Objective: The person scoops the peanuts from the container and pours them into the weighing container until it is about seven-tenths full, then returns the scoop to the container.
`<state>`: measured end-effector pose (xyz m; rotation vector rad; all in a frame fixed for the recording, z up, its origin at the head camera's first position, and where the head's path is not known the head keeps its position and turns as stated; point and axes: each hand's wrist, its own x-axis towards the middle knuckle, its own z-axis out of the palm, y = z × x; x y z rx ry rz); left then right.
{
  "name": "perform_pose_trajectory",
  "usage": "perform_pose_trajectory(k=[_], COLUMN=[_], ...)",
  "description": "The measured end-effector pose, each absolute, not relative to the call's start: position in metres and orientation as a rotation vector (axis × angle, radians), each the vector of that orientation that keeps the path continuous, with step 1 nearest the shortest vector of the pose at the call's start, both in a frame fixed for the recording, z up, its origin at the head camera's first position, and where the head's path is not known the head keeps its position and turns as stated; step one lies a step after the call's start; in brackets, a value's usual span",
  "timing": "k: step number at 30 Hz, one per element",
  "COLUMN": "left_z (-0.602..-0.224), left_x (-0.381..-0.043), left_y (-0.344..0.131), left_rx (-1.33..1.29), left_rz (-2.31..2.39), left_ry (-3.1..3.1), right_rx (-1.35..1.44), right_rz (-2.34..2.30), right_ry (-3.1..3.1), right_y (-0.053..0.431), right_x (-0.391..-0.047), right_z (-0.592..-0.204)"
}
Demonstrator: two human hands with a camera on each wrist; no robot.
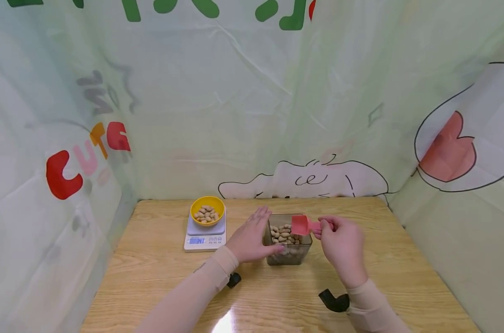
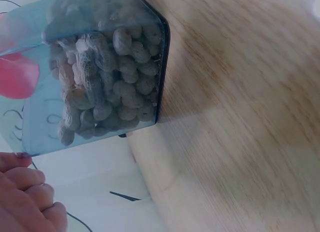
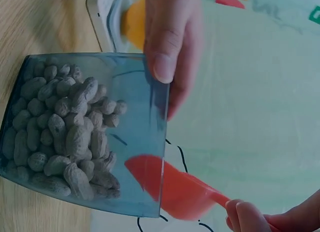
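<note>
A clear grey container (image 1: 286, 255) of unshelled peanuts (image 3: 77, 139) stands on the table. My left hand (image 1: 250, 238) holds it at its left side, with the thumb over the front rim; in the left wrist view its fingers (image 2: 37, 189) meet the rim's corner. My right hand (image 1: 342, 247) pinches the handle of a red scoop (image 1: 300, 225). The scoop's bowl reaches in over the right rim, above the peanuts, and no peanuts show in it.
Left of the container, a yellow bowl (image 1: 208, 203) with several peanuts rests on a white digital scale (image 1: 193, 246) with a lit display. Printed curtains (image 1: 252, 115) rise behind and beside the wooden table (image 1: 389, 240). Black pieces (image 1: 334, 301) sit by both wrists.
</note>
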<state>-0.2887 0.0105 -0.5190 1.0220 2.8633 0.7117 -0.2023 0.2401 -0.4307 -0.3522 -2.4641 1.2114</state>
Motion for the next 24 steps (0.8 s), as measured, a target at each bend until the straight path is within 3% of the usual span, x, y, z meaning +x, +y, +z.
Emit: perform_pose_trajectory(k=[14, 24], left_z=[-0.519, -0.521], left_x=[-0.288, -0.288], left_y=[0.011, 0.012], left_rx=[0.997, 1.007], left_rz=[0.708, 0.718], left_ry=[2.863, 2.858], right_rx=[0.077, 0.073], right_rz=[0.421, 0.392], right_ry=[-2.401, -2.547], right_y=[0.217, 0.207], right_x=[-0.197, -0.204], right_z=[-0.449, -0.462])
